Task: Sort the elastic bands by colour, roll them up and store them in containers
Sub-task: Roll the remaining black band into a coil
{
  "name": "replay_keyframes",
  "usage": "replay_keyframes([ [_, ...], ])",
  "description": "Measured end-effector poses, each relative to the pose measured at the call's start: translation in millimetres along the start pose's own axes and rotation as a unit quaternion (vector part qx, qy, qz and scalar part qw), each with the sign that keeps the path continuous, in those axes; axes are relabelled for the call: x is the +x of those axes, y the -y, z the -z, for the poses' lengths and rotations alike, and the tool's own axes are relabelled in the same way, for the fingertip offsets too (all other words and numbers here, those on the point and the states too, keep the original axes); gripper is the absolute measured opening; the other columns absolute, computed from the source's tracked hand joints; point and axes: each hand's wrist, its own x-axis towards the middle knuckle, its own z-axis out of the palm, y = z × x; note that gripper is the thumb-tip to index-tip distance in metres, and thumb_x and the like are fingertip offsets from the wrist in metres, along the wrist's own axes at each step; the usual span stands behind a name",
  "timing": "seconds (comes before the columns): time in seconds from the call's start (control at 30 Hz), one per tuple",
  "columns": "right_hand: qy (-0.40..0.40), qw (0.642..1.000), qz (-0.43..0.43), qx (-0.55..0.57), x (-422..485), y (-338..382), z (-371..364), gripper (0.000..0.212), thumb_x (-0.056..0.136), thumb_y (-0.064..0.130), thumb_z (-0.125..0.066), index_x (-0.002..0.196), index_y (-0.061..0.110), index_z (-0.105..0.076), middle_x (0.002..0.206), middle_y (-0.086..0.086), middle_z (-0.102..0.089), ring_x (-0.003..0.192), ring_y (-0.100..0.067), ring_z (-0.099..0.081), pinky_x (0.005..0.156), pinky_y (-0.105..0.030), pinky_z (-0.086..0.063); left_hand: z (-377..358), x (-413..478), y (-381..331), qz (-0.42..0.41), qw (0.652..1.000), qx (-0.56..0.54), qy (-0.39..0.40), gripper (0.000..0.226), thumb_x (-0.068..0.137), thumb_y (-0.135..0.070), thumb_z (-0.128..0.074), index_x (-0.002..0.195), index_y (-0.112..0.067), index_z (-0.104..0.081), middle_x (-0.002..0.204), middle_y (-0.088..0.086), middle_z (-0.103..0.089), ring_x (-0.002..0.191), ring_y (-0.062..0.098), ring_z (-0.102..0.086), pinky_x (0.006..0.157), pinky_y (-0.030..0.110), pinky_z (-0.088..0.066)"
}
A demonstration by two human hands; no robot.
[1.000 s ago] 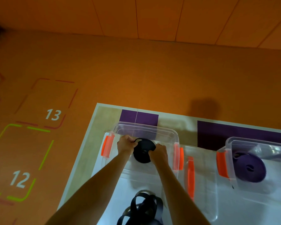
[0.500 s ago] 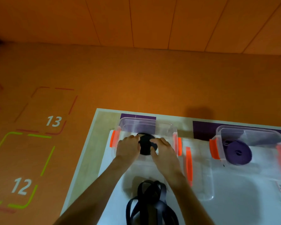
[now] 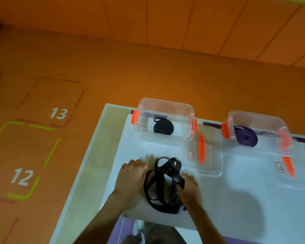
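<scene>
While both hands are down on the white table top (image 3: 236,199), a loose black elastic band (image 3: 163,184) lies between them in a tangle of flat loops; the left hand (image 3: 131,175) rests knuckles-up against the tangle's left side, fingers bent and close together, though whether they pinch a strand cannot be told; the right hand (image 3: 190,188) is at the right side, its fingers curled round a strand that crosses over them; farther back stands a clear plastic container with orange latches (image 3: 165,102), and a rolled black elastic band (image 3: 163,128) lies flat on its floor; to the right, apart from it, a second clear plastic container (image 3: 257,115) holds a rolled purple elastic band (image 3: 247,137); a clear lid with an orange handle (image 3: 209,164) lies flat between the two containers, near the right hand; another such lid (image 3: 292,180) lies farther right; the orange floor (image 3: 148,76) beside the table bears the white numbers 12 and 13.
</scene>
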Motion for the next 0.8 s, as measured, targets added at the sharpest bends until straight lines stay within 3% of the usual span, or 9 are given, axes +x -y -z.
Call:
replay_keyframes([
  [0.1, -0.042, 0.999, -0.007, -0.01, -9, -6, -5, 0.022, 0.101, 0.014, -0.061, 0.122, 0.016, -0.065, 0.114, -0.003, -0.065, 0.108, -0.028, -0.066, 0.087, -0.035, -0.053, -12, -37, -1, 0.012, 1.0, -0.001, 0.022, 0.037, 0.098, -0.031, -0.032, 0.111, -0.023, -0.067, 0.11, 0.0, -0.068, 0.104, 0.026, -0.064, 0.085, 0.038, -0.05],
  [0.17, -0.068, 0.998, -0.001, -0.002, -16, -3, -2, 0.011, 0.101, 0.011, -0.059, 0.106, 0.02, -0.064, 0.102, 0.0, -0.066, 0.094, -0.026, -0.065, 0.071, -0.03, -0.045, -23, -58, -3, 0.045, 0.998, -0.032, 0.033, 0.034, 0.104, -0.026, -0.04, 0.122, -0.027, -0.068, 0.119, -0.003, -0.069, 0.11, 0.023, -0.064, 0.092, 0.037, -0.051],
  [0.23, -0.064, 0.998, 0.01, 0.02, -26, 2, 2, 0.014, 0.1, 0.009, -0.056, 0.093, 0.021, -0.057, 0.09, 0.002, -0.062, 0.083, -0.023, -0.06, 0.062, -0.03, -0.041, -33, -74, -6, 0.069, 0.994, -0.078, 0.036, 0.033, 0.106, -0.023, -0.045, 0.128, -0.031, -0.068, 0.126, -0.007, -0.068, 0.114, 0.019, -0.063, 0.096, 0.036, -0.051],
  [0.37, -0.074, 0.987, 0.078, 0.119, -57, 12, 18, 0.017, 0.1, 0.002, -0.062, 0.113, 0.012, -0.063, 0.101, 0.0, -0.069, 0.091, -0.018, -0.067, 0.078, -0.03, -0.057, -46, -91, -19, 0.102, 0.977, -0.186, 0.021, 0.029, 0.104, -0.021, -0.054, 0.13, -0.027, -0.065, 0.131, -0.006, -0.063, 0.115, 0.017, -0.063, 0.093, 0.033, -0.053],
  [0.47, -0.071, 0.976, 0.137, 0.154, -79, 16, 36, 0.023, 0.099, 0.0, -0.065, 0.11, 0.021, -0.061, 0.103, 0.005, -0.07, 0.091, -0.008, -0.069, 0.078, -0.015, -0.057, -50, -94, -34, 0.124, 0.951, -0.283, 0.006, 0.025, 0.103, -0.024, -0.06, 0.128, -0.024, -0.064, 0.13, -0.006, -0.06, 0.111, 0.015, -0.065, 0.093, 0.031, -0.053],
  [0.53, -0.055, 0.97, 0.158, 0.178, -90, 18, 49, 0.034, 0.099, 0.0, -0.066, 0.105, 0.032, -0.059, 0.102, 0.012, -0.07, 0.092, -0.001, -0.07, 0.079, -0.012, -0.058, -50, -91, -45, 0.149, 0.914, -0.377, -0.009, 0.019, 0.103, -0.026, -0.064, 0.121, -0.024, -0.068, 0.125, -0.007, -0.065, 0.111, 0.014, -0.068, 0.094, 0.031, -0.055],
  [0.67, -0.025, 0.959, 0.191, 0.207, -103, 21, 65, 0.039, 0.092, 0.001, -0.073, 0.105, 0.037, -0.064, 0.096, 0.011, -0.073, 0.093, -0.006, -0.072, 0.082, -0.018, -0.059, -37, -82, -72, 0.2, 0.772, -0.603, 0.027, 0.02, 0.101, -0.043, -0.067, 0.092, -0.026, -0.072, 0.099, -0.007, -0.077, 0.095, 0.016, -0.073, 0.088, 0.028, -0.057],
  [0.73, 0.006, 0.953, 0.216, 0.21, -103, 18, 66, 0.031, 0.088, 0.003, -0.079, 0.105, 0.027, -0.067, 0.093, 0.009, -0.074, 0.089, -0.01, -0.073, 0.08, -0.017, -0.057, -31, -77, -85, 0.228, 0.699, -0.678, 0.016, 0.029, 0.099, -0.03, -0.073, 0.074, -0.02, -0.063, 0.079, 0.001, -0.067, 0.084, 0.025, -0.066, 0.091, 0.042, -0.059],
  [0.8, 0.057, 0.949, 0.205, 0.232, -98, 12, 66, 0.027, 0.089, 0.007, -0.081, 0.107, 0.022, -0.068, 0.095, 0.008, -0.076, 0.093, -0.01, -0.074, 0.084, -0.015, -0.055, -27, -71, -95, 0.246, 0.674, -0.696, -0.028, 0.038, 0.096, -0.012, -0.075, 0.065, -0.019, -0.055, 0.067, 0.0, -0.055, 0.075, 0.027, -0.056, 0.09, 0.051, -0.059],
])
